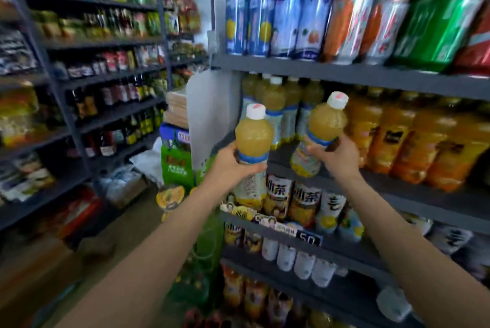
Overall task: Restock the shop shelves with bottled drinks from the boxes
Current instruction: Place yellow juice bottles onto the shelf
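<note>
I hold two pale-yellow juice bottles with white caps and blue-banded labels. My left hand grips the left bottle upright around its middle, in front of the shelf's left end. My right hand grips the right bottle, tilted to the right, its base over the front edge of the dark grey shelf. Behind them several matching yellow bottles stand at the back of that shelf.
Orange juice bottles fill the shelf to the right. Tall cans stand on the shelf above, tea bottles on the one below. A dark rack of bottles lines the left. Stacked green boxes sit in the aisle.
</note>
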`<control>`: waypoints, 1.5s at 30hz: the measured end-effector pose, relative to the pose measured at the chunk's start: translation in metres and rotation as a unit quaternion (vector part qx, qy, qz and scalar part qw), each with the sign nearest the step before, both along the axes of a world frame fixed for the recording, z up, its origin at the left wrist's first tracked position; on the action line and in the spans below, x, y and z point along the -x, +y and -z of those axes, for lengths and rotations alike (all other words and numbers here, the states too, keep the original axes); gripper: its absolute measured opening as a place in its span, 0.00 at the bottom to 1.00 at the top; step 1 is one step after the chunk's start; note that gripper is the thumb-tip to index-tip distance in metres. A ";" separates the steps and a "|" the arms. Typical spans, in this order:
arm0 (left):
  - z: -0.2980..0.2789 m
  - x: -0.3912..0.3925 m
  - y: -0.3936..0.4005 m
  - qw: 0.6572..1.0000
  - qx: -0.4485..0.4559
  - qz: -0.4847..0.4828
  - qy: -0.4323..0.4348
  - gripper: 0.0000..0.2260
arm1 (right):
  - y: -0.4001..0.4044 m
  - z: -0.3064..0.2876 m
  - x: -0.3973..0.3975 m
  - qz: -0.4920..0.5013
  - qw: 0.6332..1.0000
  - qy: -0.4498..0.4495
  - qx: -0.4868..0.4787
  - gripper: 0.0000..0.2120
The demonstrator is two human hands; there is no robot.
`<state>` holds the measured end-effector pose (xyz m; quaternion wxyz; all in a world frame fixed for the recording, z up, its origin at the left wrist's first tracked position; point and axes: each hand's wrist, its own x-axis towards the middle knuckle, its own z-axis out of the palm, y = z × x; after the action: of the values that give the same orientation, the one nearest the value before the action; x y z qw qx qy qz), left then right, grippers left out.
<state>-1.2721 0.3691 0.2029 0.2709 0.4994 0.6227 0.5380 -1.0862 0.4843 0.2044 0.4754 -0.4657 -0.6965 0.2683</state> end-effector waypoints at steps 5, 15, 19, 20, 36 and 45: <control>-0.007 0.005 0.039 1.000 0.001 -0.024 -0.008 0.16 | 0.055 -0.002 0.034 0.038 0.998 -0.046 0.031 0.20; -0.016 0.032 0.088 0.991 0.003 -0.130 -0.028 0.17 | 0.107 0.014 0.054 0.128 0.989 -0.072 0.025 0.22; -0.006 0.030 0.126 0.979 0.008 -0.201 -0.036 0.22 | 0.106 0.023 0.054 0.114 0.990 -0.075 0.047 0.25; -0.004 0.027 0.135 0.974 0.006 -0.226 -0.034 0.22 | 0.104 0.026 0.054 0.105 0.990 -0.077 0.059 0.26; 0.047 0.037 0.163 0.945 0.090 -0.251 0.188 0.28 | 0.095 0.051 0.057 0.079 0.995 -0.030 0.056 0.27; 0.089 -0.012 0.079 0.946 -0.079 -0.237 0.209 0.15 | 0.050 0.054 0.034 0.043 0.999 -0.010 -0.001 0.20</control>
<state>-1.2598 0.4485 0.1134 -0.0408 0.4584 0.7210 0.5180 -1.1203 0.5344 0.1509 0.4798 -0.4974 -0.6810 0.2421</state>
